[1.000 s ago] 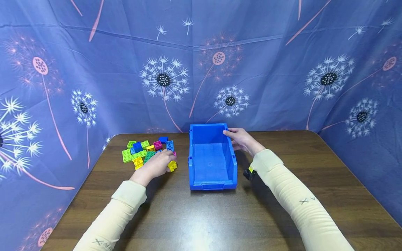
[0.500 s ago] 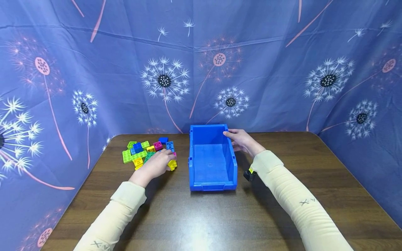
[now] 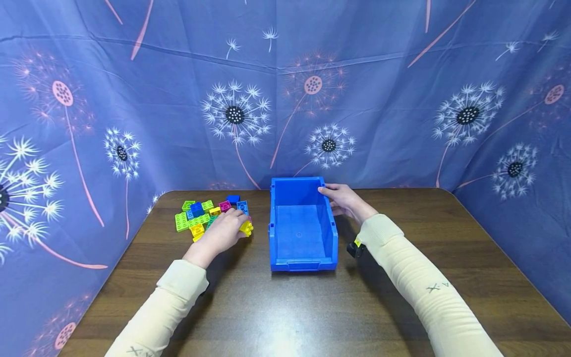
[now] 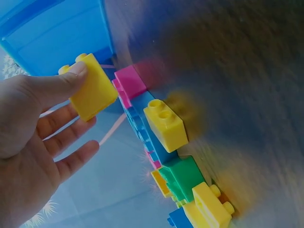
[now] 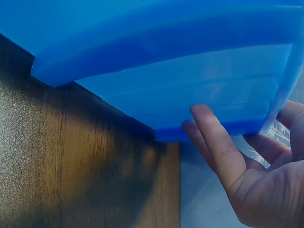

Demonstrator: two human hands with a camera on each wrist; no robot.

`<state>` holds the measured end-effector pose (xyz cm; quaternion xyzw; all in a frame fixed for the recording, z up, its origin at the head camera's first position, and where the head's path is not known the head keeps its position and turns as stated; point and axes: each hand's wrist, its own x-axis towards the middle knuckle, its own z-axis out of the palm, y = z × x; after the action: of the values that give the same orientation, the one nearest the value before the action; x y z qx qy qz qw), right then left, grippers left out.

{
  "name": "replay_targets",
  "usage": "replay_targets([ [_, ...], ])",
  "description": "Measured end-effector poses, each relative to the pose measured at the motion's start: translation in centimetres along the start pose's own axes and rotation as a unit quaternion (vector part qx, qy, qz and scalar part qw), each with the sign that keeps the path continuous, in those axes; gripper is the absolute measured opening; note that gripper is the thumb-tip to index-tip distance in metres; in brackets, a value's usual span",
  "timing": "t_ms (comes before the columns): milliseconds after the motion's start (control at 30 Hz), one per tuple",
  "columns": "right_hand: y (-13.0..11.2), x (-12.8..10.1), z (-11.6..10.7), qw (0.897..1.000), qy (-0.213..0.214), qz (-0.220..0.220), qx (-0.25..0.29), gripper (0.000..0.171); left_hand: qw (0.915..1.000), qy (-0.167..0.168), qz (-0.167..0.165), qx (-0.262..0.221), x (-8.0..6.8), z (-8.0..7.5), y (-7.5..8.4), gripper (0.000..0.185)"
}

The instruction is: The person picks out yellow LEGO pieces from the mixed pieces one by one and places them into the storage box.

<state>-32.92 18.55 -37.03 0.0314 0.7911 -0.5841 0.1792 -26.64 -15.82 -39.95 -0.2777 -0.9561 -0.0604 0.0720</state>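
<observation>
My left hand (image 3: 235, 226) pinches a yellow brick (image 3: 246, 227) between thumb and fingers at the right edge of a pile of coloured bricks (image 3: 198, 215). In the left wrist view the yellow brick (image 4: 91, 92) hangs above the table, with my thumb on its upper face. A blue open bin (image 3: 332, 233) stands in the middle of the table, nothing inside it. My right hand (image 3: 333, 195) holds the bin's far right corner, thumb on the rim and fingers down the outer wall (image 5: 209, 137).
Under my left hand lie another yellow brick (image 4: 166, 124), a pink brick (image 4: 130, 81) and a green brick (image 4: 183, 178). The brown wooden table (image 3: 285, 307) is walled in by blue dandelion-print cloth (image 3: 383, 99) at the back and sides.
My left hand has lifted the yellow brick a little off the table and shifted it slightly away from me. The right hand and the bin have stayed put.
</observation>
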Motion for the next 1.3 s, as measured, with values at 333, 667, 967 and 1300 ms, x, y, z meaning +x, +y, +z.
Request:
replay_targets([
  [333,0.1,0.1,-0.1,1.0,-0.004,-0.003,-0.001,0.067,0.9973,0.071,-0.008,-0.015,0.0,-0.9,0.5,0.046],
  [667,0.3,0.2,-0.1,1.0,-0.005,-0.005,-0.005,0.067,0.9913,0.112,-0.053,-0.045,0.2,-1.9,1.3,0.049],
  [967,0.3,0.2,-0.1,1.0,-0.004,-0.008,-0.004,0.067,0.9861,0.144,-0.053,-0.065,0.4,-3.0,2.1,0.044],
  [1300,0.4,0.2,-0.1,1.0,-0.004,-0.012,0.0,0.066,0.9846,0.138,-0.071,-0.079,0.4,-4.5,3.6,0.046],
])
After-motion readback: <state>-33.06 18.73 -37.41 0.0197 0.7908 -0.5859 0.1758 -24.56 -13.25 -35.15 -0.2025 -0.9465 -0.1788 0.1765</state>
